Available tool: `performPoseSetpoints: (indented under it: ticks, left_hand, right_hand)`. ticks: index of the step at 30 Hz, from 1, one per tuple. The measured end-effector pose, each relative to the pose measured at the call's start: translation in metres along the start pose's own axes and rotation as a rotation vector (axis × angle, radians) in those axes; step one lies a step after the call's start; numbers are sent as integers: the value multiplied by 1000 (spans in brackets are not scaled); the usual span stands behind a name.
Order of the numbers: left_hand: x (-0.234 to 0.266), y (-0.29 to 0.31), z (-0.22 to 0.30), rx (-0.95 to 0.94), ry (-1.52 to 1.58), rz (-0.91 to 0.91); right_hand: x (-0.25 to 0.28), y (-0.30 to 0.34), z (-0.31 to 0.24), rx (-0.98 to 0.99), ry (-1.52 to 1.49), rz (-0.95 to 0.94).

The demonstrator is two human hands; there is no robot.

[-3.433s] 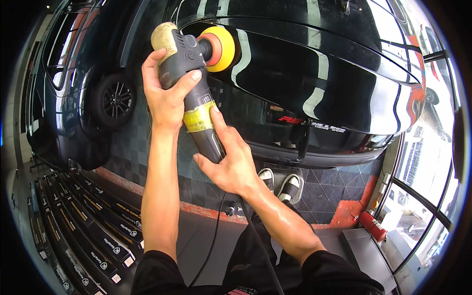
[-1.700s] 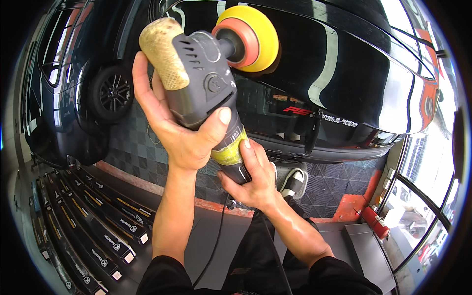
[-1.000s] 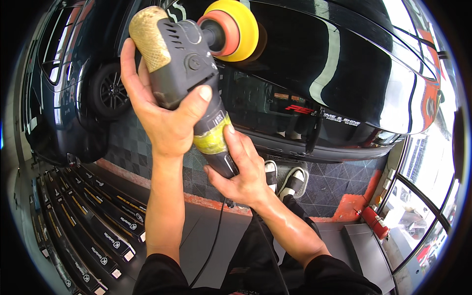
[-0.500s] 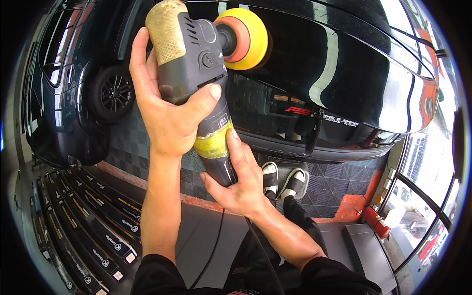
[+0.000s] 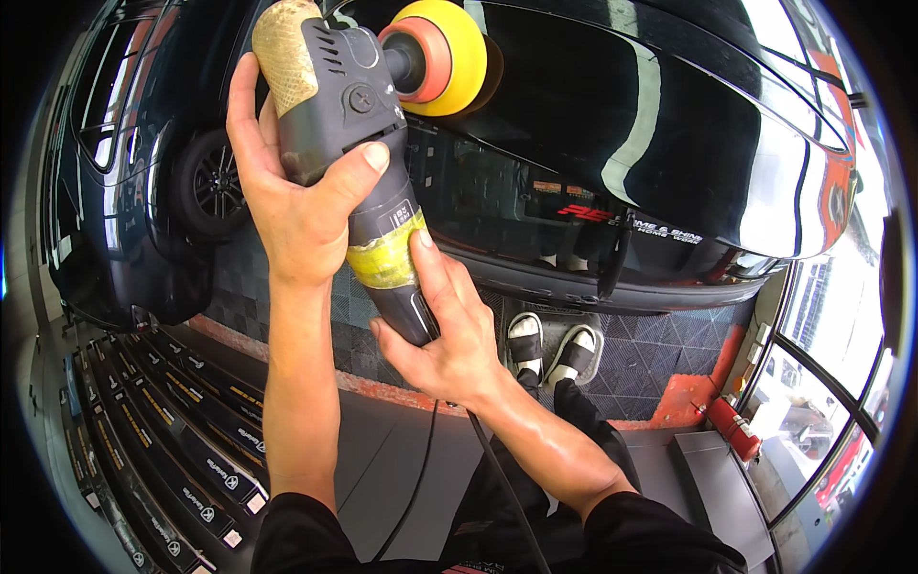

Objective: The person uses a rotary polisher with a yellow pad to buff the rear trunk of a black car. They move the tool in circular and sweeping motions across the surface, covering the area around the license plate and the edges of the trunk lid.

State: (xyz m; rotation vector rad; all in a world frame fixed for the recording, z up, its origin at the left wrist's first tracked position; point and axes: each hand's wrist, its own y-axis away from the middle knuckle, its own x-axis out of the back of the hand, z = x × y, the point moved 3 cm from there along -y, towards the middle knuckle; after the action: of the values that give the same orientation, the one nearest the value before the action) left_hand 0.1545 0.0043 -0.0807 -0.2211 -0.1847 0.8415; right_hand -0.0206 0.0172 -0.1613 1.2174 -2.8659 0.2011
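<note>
Both my hands grip a black electric car polisher [image 5: 337, 105], held with its body slanting up to the left. My left hand [image 5: 304, 206] wraps the gear head from the left, thumb across its front. Lower down, my right hand [image 5: 451, 330] closes round the handle, just under and against a band of yellow tape [image 5: 384, 258]. The polisher's yellow foam pad [image 5: 464, 57] on its red backing plate faces right, against or very near the glossy black car's rear [image 5: 564, 105]; any contact is hard to tell. A dark cord [image 5: 497, 469] hangs from the handle end.
A second dark car with a black wheel [image 5: 212, 182] stands at left. Several long dark boxes [image 5: 163, 430] lie at lower left. A red fire extinguisher [image 5: 732, 429] is beside the window at right. My sandalled feet [image 5: 555, 349] stand on dark floor tiles near the bumper.
The polisher and both my hands have shifted left and slightly up, carrying the yellow pad along the black car. My grip stays the same.
</note>
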Motion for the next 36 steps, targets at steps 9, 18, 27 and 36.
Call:
performPoseSetpoints:
  ticks: [9, 18, 27, 36]
  left_hand:
    - [20, -13, -9, 9, -18, 36]
    - [12, -10, -7, -10, 21, -14]
    - [-13, -3, 0, -50, -28, -16]
    - [-33, 11, 2, -137, -26, -47]
  right_hand:
    - [-12, -16, -3, -8, 90, -59]
    - [-10, -10, -7, 27, 97, 7]
    - [8, -6, -2, 99, 66, 59]
    - [23, 6, 10, 221, 31, 126]
